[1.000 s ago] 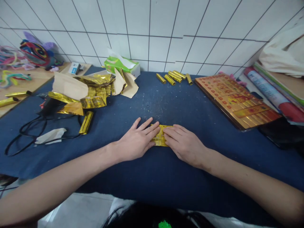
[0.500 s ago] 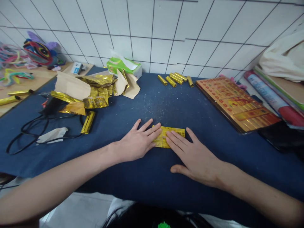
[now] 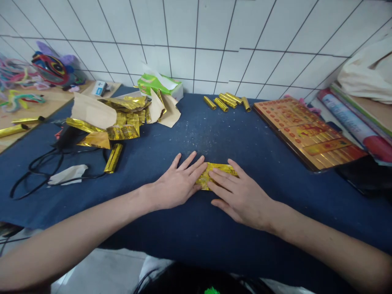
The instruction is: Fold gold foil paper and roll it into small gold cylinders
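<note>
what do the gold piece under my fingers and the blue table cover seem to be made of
Gold piece: probably foil-coated paper or thin film, shiny, going by its bright, uneven glints. Blue table cover: likely cloth, matte, as it shows little gloss and its front edge looks wavy.

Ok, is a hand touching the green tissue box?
No, the left hand and right hand are both on the gold paper, while the tissue box stands back by the wall.

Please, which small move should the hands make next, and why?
Perhaps slide the right hand outward along the gold foil: it lies over the foil's right part, while the left hand covers the left end and could steady it.
</note>
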`<state>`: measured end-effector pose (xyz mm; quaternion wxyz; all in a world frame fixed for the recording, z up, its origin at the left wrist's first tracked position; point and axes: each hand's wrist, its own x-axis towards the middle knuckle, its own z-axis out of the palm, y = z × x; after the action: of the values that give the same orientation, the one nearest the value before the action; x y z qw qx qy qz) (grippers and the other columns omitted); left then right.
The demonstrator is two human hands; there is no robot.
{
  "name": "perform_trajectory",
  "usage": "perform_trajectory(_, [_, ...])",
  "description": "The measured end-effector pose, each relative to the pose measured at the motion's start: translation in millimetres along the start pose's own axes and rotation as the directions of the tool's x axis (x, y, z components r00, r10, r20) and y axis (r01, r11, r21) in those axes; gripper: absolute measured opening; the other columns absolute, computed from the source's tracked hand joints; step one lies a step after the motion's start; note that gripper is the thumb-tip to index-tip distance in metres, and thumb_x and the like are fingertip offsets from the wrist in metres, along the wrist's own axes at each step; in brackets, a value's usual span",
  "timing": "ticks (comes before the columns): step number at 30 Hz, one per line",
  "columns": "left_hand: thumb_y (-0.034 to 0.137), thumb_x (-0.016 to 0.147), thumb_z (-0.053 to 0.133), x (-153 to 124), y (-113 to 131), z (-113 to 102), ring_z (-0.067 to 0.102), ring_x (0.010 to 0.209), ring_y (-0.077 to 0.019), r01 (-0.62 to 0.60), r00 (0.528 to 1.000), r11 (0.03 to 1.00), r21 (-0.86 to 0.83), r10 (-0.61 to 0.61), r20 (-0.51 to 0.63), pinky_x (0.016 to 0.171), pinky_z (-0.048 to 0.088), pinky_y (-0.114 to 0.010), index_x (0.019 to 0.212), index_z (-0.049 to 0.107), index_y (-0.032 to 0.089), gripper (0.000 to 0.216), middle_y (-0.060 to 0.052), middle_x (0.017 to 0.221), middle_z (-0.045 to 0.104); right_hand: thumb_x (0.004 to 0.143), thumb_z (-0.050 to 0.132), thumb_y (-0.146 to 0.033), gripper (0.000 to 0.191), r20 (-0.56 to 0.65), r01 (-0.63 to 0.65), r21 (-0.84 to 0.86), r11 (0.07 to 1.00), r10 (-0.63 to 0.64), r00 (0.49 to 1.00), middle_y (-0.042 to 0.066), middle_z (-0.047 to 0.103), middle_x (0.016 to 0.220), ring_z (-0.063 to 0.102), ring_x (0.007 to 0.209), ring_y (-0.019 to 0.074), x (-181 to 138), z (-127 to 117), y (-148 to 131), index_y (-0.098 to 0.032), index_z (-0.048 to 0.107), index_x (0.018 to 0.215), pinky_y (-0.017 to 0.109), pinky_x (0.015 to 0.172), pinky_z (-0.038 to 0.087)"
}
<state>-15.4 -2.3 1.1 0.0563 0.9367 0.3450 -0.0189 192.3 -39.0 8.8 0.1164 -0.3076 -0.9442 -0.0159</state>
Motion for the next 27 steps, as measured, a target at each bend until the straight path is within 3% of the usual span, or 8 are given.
perform_trajectory(5, [0.032, 0.091, 0.029, -0.2, -2.5, 6.4, 0.005, 0.136, -0.0268, -0.009, 1.0, 1.0, 0.005, 0.009, -0.023, 0.105, 0.018, -0.052, 0.141, 0.002, 0.01, 0.06, -0.014, 0.146, 0.02, 0.085, 0.047, -0.041, 0.049, 0.007, 0.012, 0.05, 0.999, -0.012, 1.0, 0.016, 0.056, 0.122, 0.045, 0.12, 0.0269, 0.0, 2.1, -13.0, -0.008, 0.051, 0.121, 0.055, 0.104, 0.023])
perform_trajectory(11, [0.032, 0.09, 0.031, -1.4, -5.5, 4.5, 0.004, 0.136, -0.0273, -0.012, 1.0, 1.0, -0.025, 0.012, -0.007, 0.106, 0.016, -0.052, 0.141, -0.004, 0.012, 0.065, -0.012, 0.147, 0.017, 0.081, 0.039, -0.059, 0.073, 0.097, -0.011, 0.055, 0.998, 0.006, 0.995, 0.023, 0.051, 0.125, 0.041, 0.122, 0.0324, 2.1, 1.4, -21.2, -0.001, 0.046, 0.125, 0.052, 0.104, 0.025])
perform_trajectory(14, [0.031, 0.089, 0.034, -6.3, -2.0, 0.8, 0.003, 0.136, -0.0277, 0.012, 0.998, 1.0, -0.003, -0.013, -0.063, 0.106, 0.013, -0.053, 0.141, 0.001, 0.011, 0.065, -0.012, 0.147, 0.018, 0.079, 0.038, -0.063, 0.079, 0.117, -0.013, 0.061, 0.998, 0.005, 0.993, 0.025, 0.049, 0.125, 0.04, 0.121, 0.035, 3.6, -2.3, -21.8, 0.0, 0.043, 0.127, 0.053, 0.102, 0.026])
perform_trajectory(17, [0.033, 0.09, 0.036, -13.9, 3.7, -0.4, 0.007, 0.136, -0.0256, -0.018, 0.995, 1.0, 0.006, 0.019, -0.097, 0.107, 0.009, -0.053, 0.14, 0.013, 0.01, 0.06, -0.013, 0.143, 0.03, 0.077, 0.041, -0.065, 0.084, 0.123, -0.018, 0.072, 0.997, 0.009, 0.992, 0.026, 0.046, 0.127, 0.038, 0.123, 0.036, 5.3, -4.0, -21.9, 0.001, 0.038, 0.129, 0.053, 0.101, 0.028])
perform_trajectory(21, [0.042, 0.088, 0.038, -20.1, 6.9, -0.6, 0.011, 0.136, -0.0266, -0.045, 0.998, 0.999, -0.009, 0.044, -0.042, 0.107, 0.009, -0.054, 0.137, 0.026, 0.013, 0.058, -0.011, 0.143, 0.029, 0.078, 0.04, -0.064, 0.082, 0.125, -0.02, 0.06, 0.998, 0.013, 0.992, 0.026, 0.046, 0.127, 0.037, 0.124, 0.0351, 4.8, -1.0, -23.8, 0.003, 0.042, 0.126, 0.051, 0.104, 0.023])
perform_trajectory(27, [0.055, 0.084, 0.04, -20.2, 1.6, -5.1, 0.01, 0.136, -0.029, -0.043, 0.997, 0.999, -0.033, 0.044, 0.06, 0.105, 0.011, -0.057, 0.138, 0.024, 0.017, 0.069, -0.008, 0.146, 0.021, 0.079, 0.041, -0.063, 0.074, 0.124, -0.013, 0.106, 0.994, 0.0, 0.992, 0.022, 0.052, 0.124, 0.041, 0.121, 0.0315, 3.5, -5.4, -19.6, -0.001, 0.05, 0.119, 0.049, 0.105, 0.021])
